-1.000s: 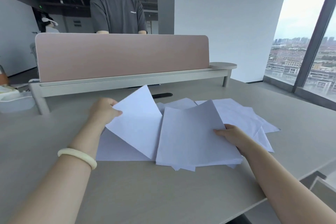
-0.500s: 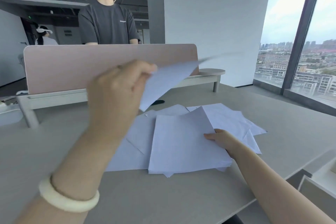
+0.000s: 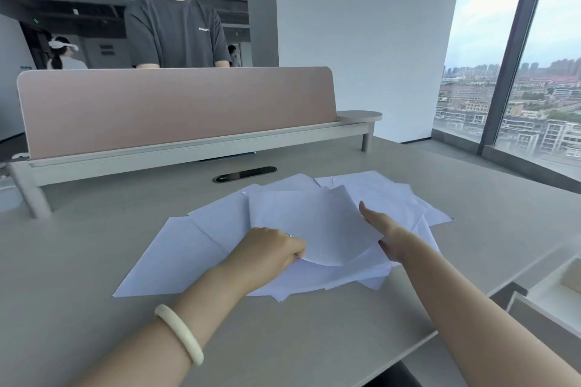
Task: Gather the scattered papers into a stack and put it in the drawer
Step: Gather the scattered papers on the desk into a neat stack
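Left hand [image 3: 270,250] is pinching the top sheet [image 3: 314,223]; right hand [image 3: 388,237] is steadying the papers [image 3: 195,248], its grip hidden. They are lying fanned on the bench [image 3: 94,261], mid-gathering; squaring is probably coming next, drawer [image 3: 540,317] waiting at 4 o'clock

Bare forearms and hands, with jewellery on the left side only

The left forearm [image 3: 151,345], at the lower left of the frame, wears a smooth, rounded, cream-white bangle [image 3: 179,333] at the wrist, and a thin ring [image 3: 289,235] glints on a finger of the left hand [image 3: 270,248]. At the lower right, the right forearm [image 3: 471,317] and right hand [image 3: 386,229] are bare.
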Available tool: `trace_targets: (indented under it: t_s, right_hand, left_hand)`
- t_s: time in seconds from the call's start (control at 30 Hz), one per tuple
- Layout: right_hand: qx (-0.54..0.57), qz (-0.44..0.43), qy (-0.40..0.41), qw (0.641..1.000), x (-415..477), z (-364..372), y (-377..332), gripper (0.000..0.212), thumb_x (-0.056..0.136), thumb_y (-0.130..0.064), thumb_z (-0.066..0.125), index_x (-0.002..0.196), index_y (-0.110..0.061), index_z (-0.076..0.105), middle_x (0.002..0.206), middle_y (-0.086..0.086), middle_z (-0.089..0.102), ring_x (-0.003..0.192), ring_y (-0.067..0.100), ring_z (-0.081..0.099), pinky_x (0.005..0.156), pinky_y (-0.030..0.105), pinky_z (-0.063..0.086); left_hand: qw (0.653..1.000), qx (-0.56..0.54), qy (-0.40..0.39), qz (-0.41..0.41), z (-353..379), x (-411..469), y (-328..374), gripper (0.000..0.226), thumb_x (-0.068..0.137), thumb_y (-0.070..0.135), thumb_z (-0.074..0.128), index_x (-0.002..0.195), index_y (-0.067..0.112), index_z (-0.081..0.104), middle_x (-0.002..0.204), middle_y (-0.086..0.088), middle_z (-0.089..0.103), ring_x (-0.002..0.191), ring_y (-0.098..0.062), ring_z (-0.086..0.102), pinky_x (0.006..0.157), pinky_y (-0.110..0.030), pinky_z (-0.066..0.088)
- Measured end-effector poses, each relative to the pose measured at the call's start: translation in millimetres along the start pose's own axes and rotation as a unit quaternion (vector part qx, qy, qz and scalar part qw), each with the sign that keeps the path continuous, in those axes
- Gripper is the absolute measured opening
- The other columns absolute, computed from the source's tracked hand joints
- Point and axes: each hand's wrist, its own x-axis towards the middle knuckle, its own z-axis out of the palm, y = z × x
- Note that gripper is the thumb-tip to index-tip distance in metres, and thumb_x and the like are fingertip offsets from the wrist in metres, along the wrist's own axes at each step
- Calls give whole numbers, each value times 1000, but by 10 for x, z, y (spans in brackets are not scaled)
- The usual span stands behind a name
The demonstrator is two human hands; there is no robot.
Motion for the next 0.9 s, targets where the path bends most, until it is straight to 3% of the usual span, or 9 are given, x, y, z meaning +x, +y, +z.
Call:
trace_targets:
  t_s: [0.07, 0.13, 0.27, 0.37, 0.47, 0.57, 0.67, 0.77, 0.9]
  right_hand:
    - [-16, 34, -14, 999, 37, -18, -30, 62, 96, -59, 31, 88, -7, 64, 78, 6, 66, 62, 22, 66, 49, 23, 50]
    - [-22, 43, -21, 999, 55, -19, -47, 56, 94, -58, 39, 97, -9, 65, 88, 6, 68, 75, 22, 66, 60, 29, 50]
    - [-48, 50, -19, 997, 30, -9, -52, 43, 86, -37, 67, 114, -5, 63, 108, 9, 69, 98, 26, 65, 72, 32, 51]
    - [-81, 46, -31, 995, 49, -3, -39, 42, 85, -22, 69, 120, 0, 61, 115, 13, 67, 102, 27, 65, 73, 31, 52]
    - [-91, 22, -38, 995, 90, 1, -12, 37, 86, -13, 67, 120, 3, 61, 116, 16, 67, 103, 30, 64, 82, 36, 53]
    - [-94, -2, -25, 995, 116, 20, 11, 35, 85, -9, 68, 117, 2, 63, 115, 19, 67, 106, 34, 64, 86, 39, 52]
    - [-79, -10, -19, 997, 136, 9, 36, 35, 84, -8, 68, 117, 1, 63, 115, 19, 67, 104, 34, 64, 75, 35, 53]
    - [-73, -11, -20, 997, 163, -8, 54, 35, 83, -8, 68, 117, 0, 63, 112, 18, 68, 101, 33, 65, 74, 36, 52]
    - [-62, -13, -43, 997, 191, -32, 66, 42, 79, -10, 72, 118, 1, 62, 113, 19, 68, 101, 33, 65, 77, 37, 52]
  left_hand:
    - [999, -9, -39, 1, -41, -17, 16, 19, 89, 9, 44, 90, 16, 62, 71, -6, 53, 65, -22, 39, 47, -23, 17]
    - [998, -27, -63, -6, -72, -27, 26, 18, 92, 12, 44, 91, 17, 61, 75, -9, 56, 67, -21, 38, 51, -24, 22]
    - [995, -54, -80, -9, -58, -16, -14, 16, 92, 16, 48, 94, 18, 64, 83, -8, 66, 70, -18, 44, 66, -30, 40]
    - [991, -94, -94, -10, -52, -30, -20, 16, 92, 19, 51, 97, 20, 65, 90, 0, 69, 81, -18, 57, 75, -30, 46]
    - [965, -207, -144, -66, -83, -49, -63, 20, 83, 37, 65, 101, 29, 66, 103, 17, 68, 98, -2, 59, 87, -27, 47]
    - [911, -340, -145, -185, -150, -58, -236, 46, 74, 57, 67, 118, 44, 57, 118, 30, 56, 116, 7, 50, 96, -21, 41]
    - [830, -423, -67, -357, -130, -96, -528, 57, 88, 57, 49, 140, 35, 39, 149, 14, 33, 133, -9, 37, 97, -26, 33]
    - [723, -495, -27, -481, -34, -167, -713, 68, 90, 48, 54, 148, 25, 26, 155, 4, 22, 139, -20, 31, 107, -35, 27]
    - [541, -623, 149, -545, 5, -94, -834, 58, 89, 26, 62, 142, 16, 38, 143, 1, 38, 135, -20, 32, 108, -39, 25]
